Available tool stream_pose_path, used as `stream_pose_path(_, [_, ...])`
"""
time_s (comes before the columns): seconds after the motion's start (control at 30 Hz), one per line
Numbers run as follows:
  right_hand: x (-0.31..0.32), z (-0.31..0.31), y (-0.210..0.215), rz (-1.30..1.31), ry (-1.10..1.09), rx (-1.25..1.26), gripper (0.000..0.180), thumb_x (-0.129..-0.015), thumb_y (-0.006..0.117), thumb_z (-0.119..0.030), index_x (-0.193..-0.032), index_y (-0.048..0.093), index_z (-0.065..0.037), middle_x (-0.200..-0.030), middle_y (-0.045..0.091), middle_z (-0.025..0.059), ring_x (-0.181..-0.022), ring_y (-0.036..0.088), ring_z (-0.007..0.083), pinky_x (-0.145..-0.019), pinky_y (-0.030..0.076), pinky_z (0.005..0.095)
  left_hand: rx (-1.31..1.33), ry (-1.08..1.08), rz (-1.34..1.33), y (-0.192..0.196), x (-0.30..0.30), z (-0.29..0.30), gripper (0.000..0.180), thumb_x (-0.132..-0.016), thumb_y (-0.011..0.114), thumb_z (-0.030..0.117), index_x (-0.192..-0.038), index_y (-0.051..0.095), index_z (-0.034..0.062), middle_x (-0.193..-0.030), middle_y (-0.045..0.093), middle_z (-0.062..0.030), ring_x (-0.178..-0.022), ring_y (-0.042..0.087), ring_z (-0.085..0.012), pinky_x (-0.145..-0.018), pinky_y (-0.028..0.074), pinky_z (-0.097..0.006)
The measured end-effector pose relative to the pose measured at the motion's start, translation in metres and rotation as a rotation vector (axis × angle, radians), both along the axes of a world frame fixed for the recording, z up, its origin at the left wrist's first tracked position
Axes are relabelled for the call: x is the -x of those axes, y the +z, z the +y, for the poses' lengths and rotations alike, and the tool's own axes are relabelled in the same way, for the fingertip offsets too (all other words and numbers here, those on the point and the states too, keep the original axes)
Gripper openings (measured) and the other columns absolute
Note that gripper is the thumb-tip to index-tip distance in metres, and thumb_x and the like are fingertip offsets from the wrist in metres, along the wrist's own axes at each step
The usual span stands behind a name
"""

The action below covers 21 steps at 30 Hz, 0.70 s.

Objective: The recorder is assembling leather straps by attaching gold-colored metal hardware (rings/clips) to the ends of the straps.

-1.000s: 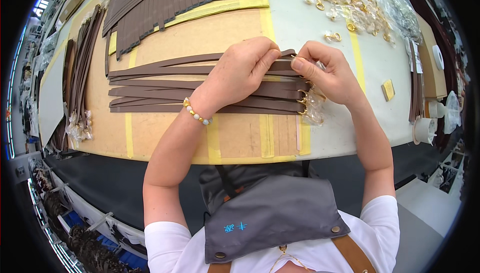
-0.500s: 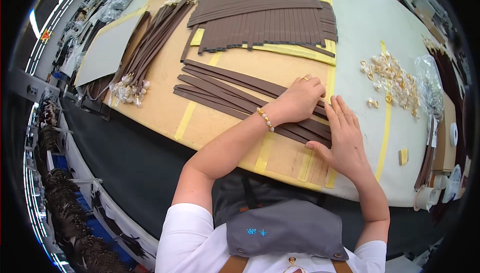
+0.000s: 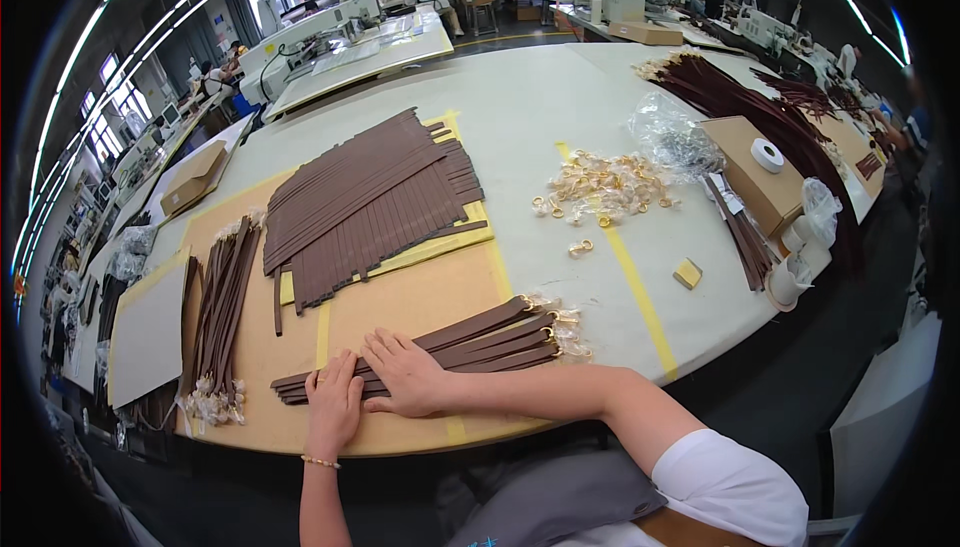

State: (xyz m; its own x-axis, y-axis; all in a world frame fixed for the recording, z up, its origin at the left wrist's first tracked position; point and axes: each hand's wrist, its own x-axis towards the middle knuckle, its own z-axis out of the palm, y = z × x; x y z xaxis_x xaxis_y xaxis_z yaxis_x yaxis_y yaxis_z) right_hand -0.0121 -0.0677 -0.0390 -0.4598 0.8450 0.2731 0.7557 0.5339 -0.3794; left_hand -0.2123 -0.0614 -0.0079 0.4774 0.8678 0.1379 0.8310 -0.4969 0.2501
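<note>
A loose bundle of long brown straps (image 3: 480, 345) lies near the front edge of the table. Clear-wrapped gold rings (image 3: 565, 327) are at the straps' right ends. My right hand (image 3: 405, 372) reaches across from the right and spans the bundle, fingers at its far side and thumb at the near side. Next to it my left hand (image 3: 335, 402), with a beaded bracelet at the wrist, lies over the straps close to their left ends. Its fingers are stretched out and point away from me. The part of the straps under both hands is hidden.
Behind the bundle lies a wide stack of brown strips (image 3: 370, 207) on a tan board (image 3: 400, 307). More ringed straps (image 3: 222, 297) lie left beside a grey panel (image 3: 150, 332). At right are a pile of wrapped gold rings (image 3: 605, 187), a yellow-topped block (image 3: 687, 273) and a cardboard box (image 3: 755, 177).
Both hands have moved from the straps' right part to their left ends, and the ringed right ends now show. The view has swung upward and to the right, bringing in the workshop behind.
</note>
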Motion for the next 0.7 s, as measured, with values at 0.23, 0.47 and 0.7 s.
stream_pose_path(0.23, [-0.020, -0.035, 0.005, 0.046, 0.409, -0.010, 0.083, -0.096, 0.055, -0.055, -0.144, 0.040, 0.012, -0.153, 0.040, 0.0277, -0.146, 0.034, 0.0392, -0.121, 0.026, 0.0437, -0.033, 0.064, 0.023, 0.024, 0.020, -0.097, 0.043, -0.100, 0.057, 0.029, -0.132, 0.058, 0.0004, -0.134, 0.060, -0.0181, -0.124, 0.055, -0.0327, -0.106, 0.036, -0.046])
stream_pose_path(0.47, [-0.038, -0.060, 0.009, 0.055, 0.681, 0.056, 0.079, -0.098, 0.052, -0.053, -0.146, 0.040, 0.009, -0.155, 0.038, 0.0266, -0.148, 0.032, 0.0374, -0.123, 0.025, 0.0437, 0.568, 0.204, -0.212, 0.017, 0.063, -0.123, 0.053, -0.089, 0.074, 0.038, -0.119, 0.067, -0.0055, -0.104, 0.073, -0.0185, -0.101, 0.069, -0.0327, -0.088, 0.053, -0.039])
stream_pose_path(0.7, [-0.048, -0.080, 0.009, 0.087, 0.826, 0.025, 0.074, -0.096, 0.057, -0.049, -0.143, 0.045, 0.006, -0.152, 0.043, 0.0260, -0.146, 0.035, 0.0370, -0.122, 0.027, 0.0436, 1.610, -0.194, -0.812, -0.053, 0.031, -0.098, 0.051, -0.101, 0.060, 0.026, -0.138, 0.051, -0.0078, -0.128, 0.065, -0.0203, -0.117, 0.065, -0.0295, -0.104, 0.049, -0.039])
